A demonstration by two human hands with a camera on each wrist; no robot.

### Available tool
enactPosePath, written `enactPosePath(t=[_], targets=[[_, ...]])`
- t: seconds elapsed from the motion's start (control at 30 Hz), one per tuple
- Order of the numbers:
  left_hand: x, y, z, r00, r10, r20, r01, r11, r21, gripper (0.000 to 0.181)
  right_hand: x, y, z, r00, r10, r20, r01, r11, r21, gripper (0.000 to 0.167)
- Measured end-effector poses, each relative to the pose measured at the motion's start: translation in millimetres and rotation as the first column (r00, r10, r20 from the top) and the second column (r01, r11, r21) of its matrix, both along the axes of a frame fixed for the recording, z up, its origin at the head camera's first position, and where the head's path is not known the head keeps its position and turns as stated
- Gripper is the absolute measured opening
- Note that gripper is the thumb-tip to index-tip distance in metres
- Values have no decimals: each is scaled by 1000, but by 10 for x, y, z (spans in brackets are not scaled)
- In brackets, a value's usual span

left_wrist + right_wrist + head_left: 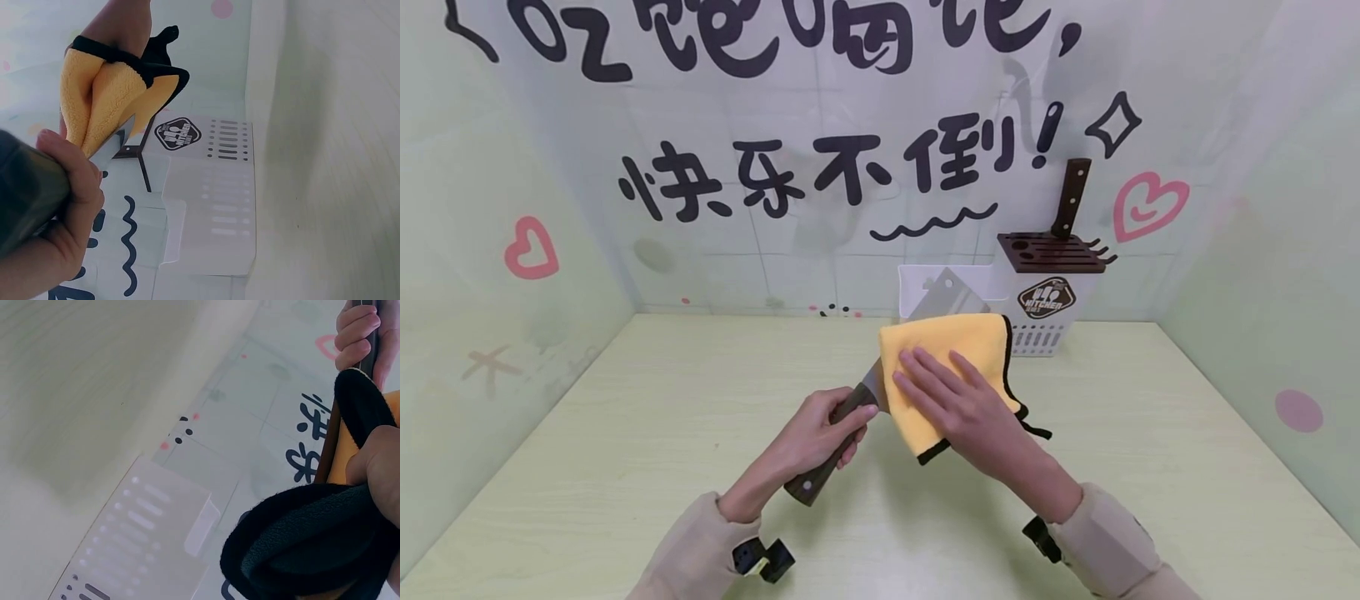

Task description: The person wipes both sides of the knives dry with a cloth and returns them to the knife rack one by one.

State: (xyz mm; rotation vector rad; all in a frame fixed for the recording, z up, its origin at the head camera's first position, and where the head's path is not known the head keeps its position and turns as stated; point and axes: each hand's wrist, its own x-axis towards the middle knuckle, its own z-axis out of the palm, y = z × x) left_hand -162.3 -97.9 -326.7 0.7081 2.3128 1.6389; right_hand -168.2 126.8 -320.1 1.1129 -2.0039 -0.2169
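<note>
My left hand grips the dark wooden handle of a kitchen cleaver, held slantwise above the table. The cleaver's broad metal blade pokes out past a yellow cloth with black edging; the cloth hides most of it. In the left wrist view the cloth folds around both sides of the blade. My right hand lies over the cloth with its fingers spread on the upper face. The right wrist view shows its thumb on the other side, so the hand pinches cloth and blade between.
At the back of the table, against the wall, stands a white knife holder with a brown slotted top. A brown-handled knife stands in it. Patterned walls with black lettering close off the back and sides.
</note>
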Motion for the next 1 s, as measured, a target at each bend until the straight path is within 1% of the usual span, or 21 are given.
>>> enactPosePath(t=[0.1, 0.33, 0.6, 1.0], targets=[[2, 0, -1, 1000, 1, 2, -1, 1000, 5, 31, 9, -10, -6, 1000, 13, -18, -13, 1000, 15, 44], [-3, -2, 4, 1000, 18, 10, -18, 1000, 2, 31, 28, -11, -11, 999, 41, -7, -41, 998, 45, 46], [-12, 0, 8, 999, 27, 18, -27, 1000, 14, 33, 42, -31, -14, 997, 75, -19, -73, 995, 66, 46], [-4, -3, -2, 999, 37, 24, -37, 999, 9, 34, 65, -35, -26, 996, 71, -45, -67, 993, 98, 44]])
